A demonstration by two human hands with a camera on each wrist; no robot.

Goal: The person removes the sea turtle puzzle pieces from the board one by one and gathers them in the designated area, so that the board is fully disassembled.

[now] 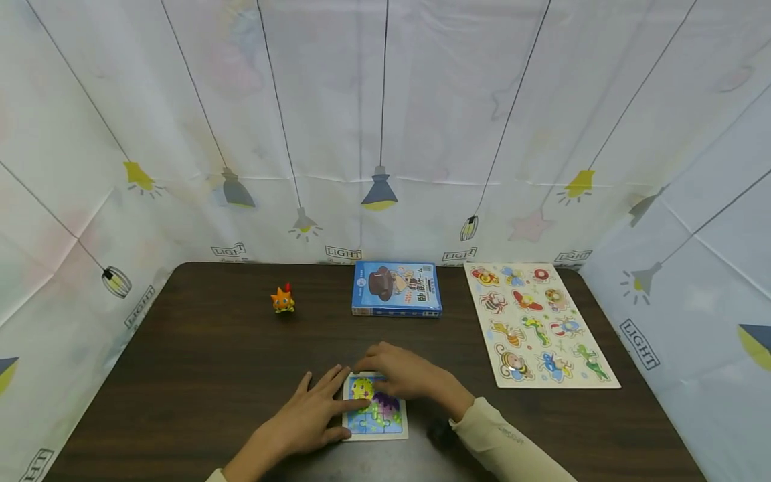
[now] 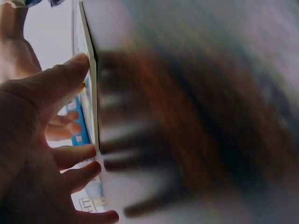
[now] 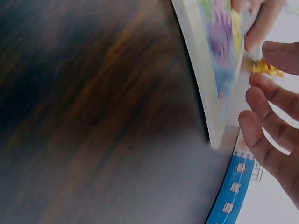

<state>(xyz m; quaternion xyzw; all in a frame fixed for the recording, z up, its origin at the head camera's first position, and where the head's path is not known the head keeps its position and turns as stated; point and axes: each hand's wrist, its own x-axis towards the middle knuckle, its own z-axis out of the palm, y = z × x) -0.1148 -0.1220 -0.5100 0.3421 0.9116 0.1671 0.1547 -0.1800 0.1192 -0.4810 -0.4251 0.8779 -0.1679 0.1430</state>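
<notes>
A small square jigsaw puzzle (image 1: 376, 428) in a pale frame lies on the dark table, its pieces showing yellow and purple figures on blue. At its left side my left hand (image 1: 307, 415) rests with spread fingers, the thumb at the lower edge and one finger reaching over the picture. My right hand (image 1: 406, 375) is over the upper right part, fingers loosely bent, covering that corner in the head view. In the right wrist view its fingers (image 3: 261, 126) are apart beside the puzzle, with nothing seen between them. The left wrist view shows the frame edge-on beside the left thumb (image 2: 70, 74).
A blue game box (image 1: 397, 291) stands behind the puzzle at the back edge. Left of it is a small orange spiky toy (image 1: 282, 300). A board with insect pictures (image 1: 542, 328) lies at the right. A printed curtain (image 1: 421, 134) surrounds the table.
</notes>
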